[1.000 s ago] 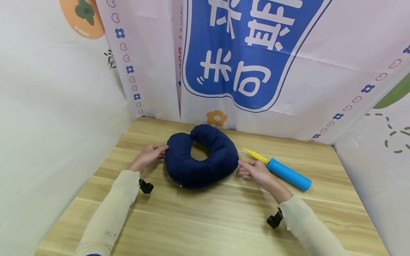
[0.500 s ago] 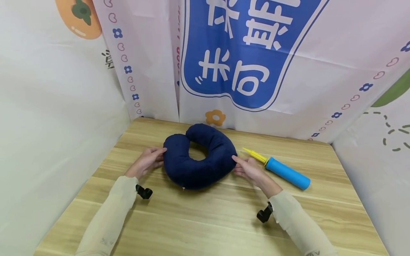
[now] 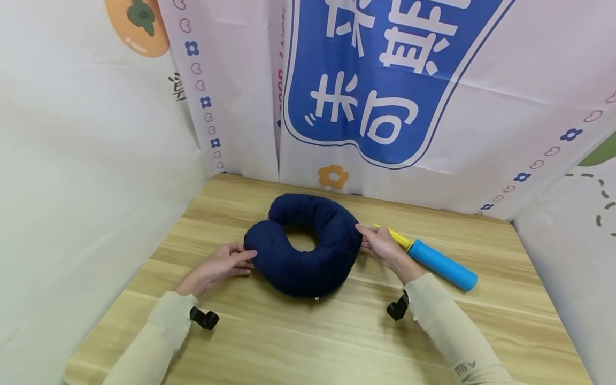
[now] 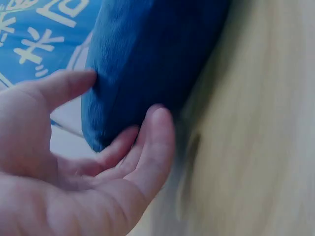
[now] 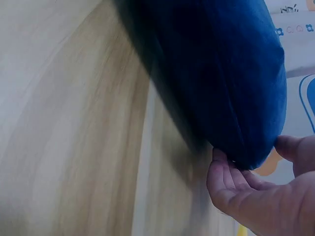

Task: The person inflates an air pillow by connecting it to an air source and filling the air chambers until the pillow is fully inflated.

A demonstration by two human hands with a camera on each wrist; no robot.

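Note:
A navy blue U-shaped neck pillow (image 3: 308, 267) is on the wooden table, its opening toward the upper left in the head view. A small zipper pull (image 3: 316, 299) shows at its near edge. My left hand (image 3: 226, 266) pinches the pillow's left end, with the thumb on top and the fingers below, as the left wrist view shows of the pillow (image 4: 142, 59). On the opposite side, my right hand (image 3: 382, 247) holds the outer edge between thumb and fingers. In the right wrist view, the fingers (image 5: 229, 179) lie under the pillow's rim.
A blue hand pump (image 3: 445, 266) with a yellow nozzle lies just right of my right hand, which partly covers the nozzle. Printed cloth walls (image 3: 240, 96) enclose the back and sides of the table (image 3: 289, 342).
The pillow has turned counterclockwise: its left end came nearer and the zipper pull went right. My left hand moved nearer with it, while the right slid slightly farther along. The head view shifted a little.

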